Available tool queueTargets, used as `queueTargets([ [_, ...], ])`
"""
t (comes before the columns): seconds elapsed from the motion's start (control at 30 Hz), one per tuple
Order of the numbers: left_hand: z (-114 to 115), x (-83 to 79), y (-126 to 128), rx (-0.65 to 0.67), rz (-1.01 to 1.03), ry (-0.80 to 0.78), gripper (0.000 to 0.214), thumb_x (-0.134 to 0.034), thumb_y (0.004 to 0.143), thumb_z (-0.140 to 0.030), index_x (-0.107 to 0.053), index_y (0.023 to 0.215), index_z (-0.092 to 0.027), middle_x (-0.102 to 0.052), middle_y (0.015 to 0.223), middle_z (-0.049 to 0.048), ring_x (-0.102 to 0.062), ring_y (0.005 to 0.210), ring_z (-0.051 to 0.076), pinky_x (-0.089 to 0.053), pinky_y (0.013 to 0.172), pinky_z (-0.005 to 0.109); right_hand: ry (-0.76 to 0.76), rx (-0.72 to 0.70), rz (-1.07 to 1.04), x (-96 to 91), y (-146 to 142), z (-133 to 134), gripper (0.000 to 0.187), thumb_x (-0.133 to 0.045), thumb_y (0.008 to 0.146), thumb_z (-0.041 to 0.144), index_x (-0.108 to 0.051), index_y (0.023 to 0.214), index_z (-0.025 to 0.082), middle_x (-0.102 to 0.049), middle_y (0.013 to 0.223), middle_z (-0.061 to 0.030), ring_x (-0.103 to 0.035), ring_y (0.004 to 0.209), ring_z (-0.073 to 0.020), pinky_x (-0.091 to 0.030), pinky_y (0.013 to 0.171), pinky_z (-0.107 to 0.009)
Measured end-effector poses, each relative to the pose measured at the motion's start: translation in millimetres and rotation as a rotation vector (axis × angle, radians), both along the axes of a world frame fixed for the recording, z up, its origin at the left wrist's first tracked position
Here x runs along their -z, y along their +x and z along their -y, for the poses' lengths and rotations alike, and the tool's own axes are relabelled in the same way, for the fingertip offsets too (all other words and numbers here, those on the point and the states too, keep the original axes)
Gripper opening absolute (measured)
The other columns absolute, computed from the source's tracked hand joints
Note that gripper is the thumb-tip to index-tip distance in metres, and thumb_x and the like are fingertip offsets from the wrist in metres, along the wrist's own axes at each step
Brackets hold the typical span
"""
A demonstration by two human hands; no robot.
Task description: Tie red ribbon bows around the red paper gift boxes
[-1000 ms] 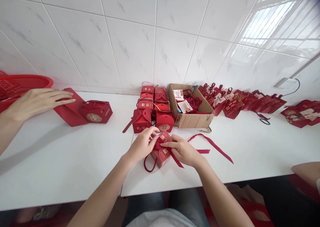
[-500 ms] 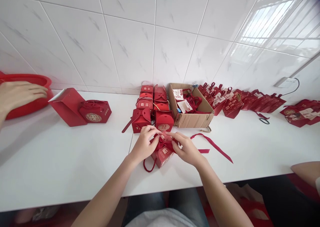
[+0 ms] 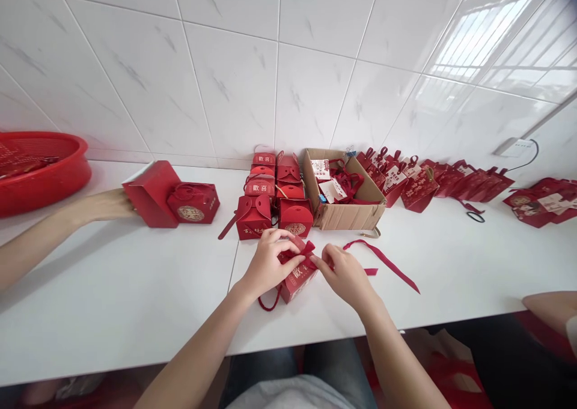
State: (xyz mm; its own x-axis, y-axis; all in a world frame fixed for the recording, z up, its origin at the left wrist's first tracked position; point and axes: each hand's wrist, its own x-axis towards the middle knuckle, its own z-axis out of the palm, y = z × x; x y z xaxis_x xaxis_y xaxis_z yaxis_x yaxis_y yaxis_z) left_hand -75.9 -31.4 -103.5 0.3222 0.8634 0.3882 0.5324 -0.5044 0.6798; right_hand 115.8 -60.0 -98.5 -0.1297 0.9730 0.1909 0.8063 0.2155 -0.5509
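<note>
A small red gift box (image 3: pixel 297 284) with gold lettering lies on the white table in front of me, its dark red cord handle (image 3: pixel 269 307) hanging out at the lower left. Across its top runs a red ribbon bow (image 3: pixel 308 250). My left hand (image 3: pixel 270 263) is closed over the box's left side, thumb and fingers pinching the ribbon. At the right, my right hand (image 3: pixel 343 274) pinches the ribbon beside the knot. A loose red ribbon (image 3: pixel 383 260) lies on the table past my right hand.
Finished-looking red boxes (image 3: pixel 295 217) stand behind my hands, beside a cardboard box (image 3: pixel 349 217) of ribbons and tags. Red bags (image 3: pixel 419 190) line the wall; scissors (image 3: pixel 475 216) lie nearby. At left, another person's hand (image 3: pixel 112 205) touches a large red box (image 3: pixel 155 196) near a red basin (image 3: pixel 67 181).
Both my hands have shifted slightly around the bow, which now shows more clearly. The other person's hand has left the basin for the large red box, which moved right with the small box beside it.
</note>
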Motion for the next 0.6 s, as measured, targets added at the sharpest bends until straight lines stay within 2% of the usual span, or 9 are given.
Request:
queueTargets([
  [0.13, 0, 3.6, 1, -0.021, 0.013, 0.019, 0.010, -0.066, 0.080, -0.032, -0.068, 0.075, -0.023, -0.062, 0.105, 0.0053, -0.048, 0.106, 0.025, -0.042, 0.095, 0.044, -0.115, -0.100, -0.032, -4.2, 2, 11, 0.036, -0.044, 0.092, 0.037, -0.036, 0.061, 0.022, -0.052, 0.057, 0.0009, -0.044, 0.050, -0.0133, -0.030, 0.049, -0.025],
  [0.27, -1, 5.6, 2, -0.065, 0.003, 0.043, 0.012, -0.066, 0.080, -0.033, -0.069, 0.074, -0.023, -0.064, 0.102, 0.0050, -0.050, 0.104, 0.025, -0.042, 0.095, 0.044, -0.142, -0.157, -0.135, -3.2, -4, 22, 0.033, -0.043, 0.093, 0.034, -0.039, 0.062, 0.022, -0.050, 0.055, 0.0023, -0.041, 0.049, -0.0124, -0.030, 0.049, -0.025],
  [0.37, -1, 7.3, 3, -0.085, -0.009, 0.045, 0.010, -0.068, 0.079, -0.032, -0.070, 0.073, -0.023, -0.064, 0.101, 0.0050, -0.050, 0.103, 0.025, -0.042, 0.095, 0.045, -0.136, -0.176, -0.119, 3.2, -7, 28, 0.032, -0.043, 0.092, 0.032, -0.039, 0.062, 0.021, -0.049, 0.056, 0.0024, -0.041, 0.049, -0.0120, -0.030, 0.049, -0.025],
  [0.47, -2, 8.2, 4, -0.085, -0.013, 0.032, 0.011, -0.068, 0.079, -0.032, -0.070, 0.073, -0.023, -0.065, 0.102, 0.0051, -0.050, 0.103, 0.025, -0.042, 0.095, 0.045, -0.035, -0.146, -0.098, 6.6, -9, 27, 0.030, -0.050, 0.090, 0.034, -0.044, 0.063, 0.021, -0.050, 0.062, 0.0005, -0.043, 0.052, -0.0121, -0.033, 0.050, -0.025],
  [0.53, -3, 6.2, 3, -0.070, -0.008, 0.001, 0.013, -0.067, 0.079, -0.033, -0.070, 0.072, -0.023, -0.065, 0.104, 0.0053, -0.050, 0.106, 0.026, -0.043, 0.095, 0.045, 0.094, -0.123, -0.116, 4.0, -9, 25, 0.023, -0.057, 0.086, 0.036, -0.051, 0.069, 0.021, -0.053, 0.072, -0.0022, -0.047, 0.058, -0.0132, -0.039, 0.054, -0.026],
  [0.6, -4, 0.7, 2, -0.040, -0.008, -0.048, 0.013, -0.067, 0.079, -0.036, -0.072, 0.076, -0.024, -0.064, 0.110, 0.0054, -0.049, 0.111, 0.027, -0.043, 0.097, 0.046, 0.193, -0.165, -0.152, -1.9, -10, 22, 0.017, -0.060, 0.084, 0.036, -0.057, 0.078, 0.021, -0.055, 0.077, -0.0037, -0.050, 0.064, -0.0142, -0.043, 0.059, -0.027],
])
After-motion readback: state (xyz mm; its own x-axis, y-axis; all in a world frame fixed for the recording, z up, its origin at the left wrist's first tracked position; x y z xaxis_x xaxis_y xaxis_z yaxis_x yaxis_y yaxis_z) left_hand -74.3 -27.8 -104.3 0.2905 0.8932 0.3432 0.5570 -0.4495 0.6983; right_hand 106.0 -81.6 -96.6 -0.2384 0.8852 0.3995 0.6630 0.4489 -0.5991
